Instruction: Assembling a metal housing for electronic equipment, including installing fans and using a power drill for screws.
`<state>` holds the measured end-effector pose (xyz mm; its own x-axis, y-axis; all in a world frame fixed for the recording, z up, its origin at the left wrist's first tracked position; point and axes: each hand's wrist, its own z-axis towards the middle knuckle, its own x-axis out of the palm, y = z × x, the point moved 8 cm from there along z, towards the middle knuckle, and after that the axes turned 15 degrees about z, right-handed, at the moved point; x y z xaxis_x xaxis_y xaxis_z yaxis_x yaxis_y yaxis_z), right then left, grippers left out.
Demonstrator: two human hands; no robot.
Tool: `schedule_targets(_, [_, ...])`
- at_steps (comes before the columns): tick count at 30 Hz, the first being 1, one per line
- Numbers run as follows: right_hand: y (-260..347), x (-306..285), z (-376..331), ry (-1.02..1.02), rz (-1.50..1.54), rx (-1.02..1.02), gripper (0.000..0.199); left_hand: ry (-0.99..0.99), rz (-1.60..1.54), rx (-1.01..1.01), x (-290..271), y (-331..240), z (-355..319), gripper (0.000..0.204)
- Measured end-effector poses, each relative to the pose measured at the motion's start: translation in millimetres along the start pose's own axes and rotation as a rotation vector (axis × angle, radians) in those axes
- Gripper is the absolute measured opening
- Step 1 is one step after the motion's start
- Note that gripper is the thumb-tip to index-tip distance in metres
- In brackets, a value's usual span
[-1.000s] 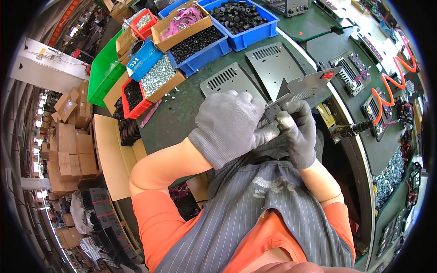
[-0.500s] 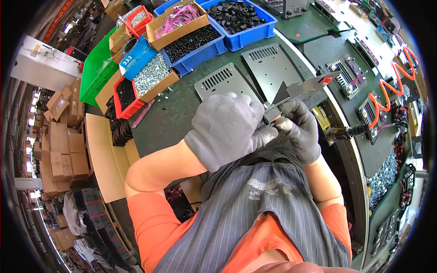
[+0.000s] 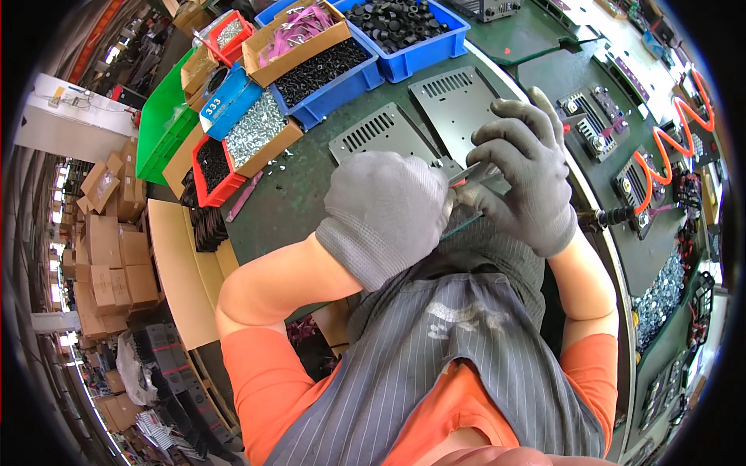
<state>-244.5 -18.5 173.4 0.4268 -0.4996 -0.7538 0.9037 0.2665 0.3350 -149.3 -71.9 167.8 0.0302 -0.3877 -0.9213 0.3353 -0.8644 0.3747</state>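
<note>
My left hand (image 3: 385, 210), in a grey work glove, is closed around the near end of a bent sheet-metal panel (image 3: 488, 180). The glove hides much of that end. Over the panel is my right hand (image 3: 532, 175), gloved alike, its fingers raised, bent and apart. Its thumb lies close to a small reddish part (image 3: 459, 183) at the panel's edge; whether it touches cannot be made out. Beyond my hands, two flat grey metal plates with slots, a left plate (image 3: 381, 136) and a right plate (image 3: 454, 109), lie on the green bench (image 3: 284, 213).
Blue bins (image 3: 408, 66) of black parts stand at the back, beside a carton (image 3: 268, 128) of silver screws and a red bin (image 3: 223, 186). A coiled orange hose (image 3: 657, 163) hangs at right, ending in a black tool (image 3: 614, 217). Cardboard boxes (image 3: 101, 241) stack at left.
My right hand has moved up and right, its fingers going from closed on the panel to spread. My left hand keeps its hold, nearly in place.
</note>
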Motion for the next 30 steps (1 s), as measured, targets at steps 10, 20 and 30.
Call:
schedule_targets(10, [-102.7, -36.4, -90.1, -0.982, 0.569, 0.236, 0.042, -0.038, -1.062, -0.271, 72.7, 72.9, -56.5, 0.036])
schedule_targets(20, [-267.2, 67.2, -150.5, -1.105, 1.253, 0.831, 0.018, -0.010, -0.979, -0.382, 165.2, -12.0, -107.0, 0.031])
schedule_targets(30, [-240.1, 70.8, -102.6, -1.063, 1.398, 0.924, 0.028, -0.039, -0.847, -0.461, 175.9, -20.6, -102.3, 0.027])
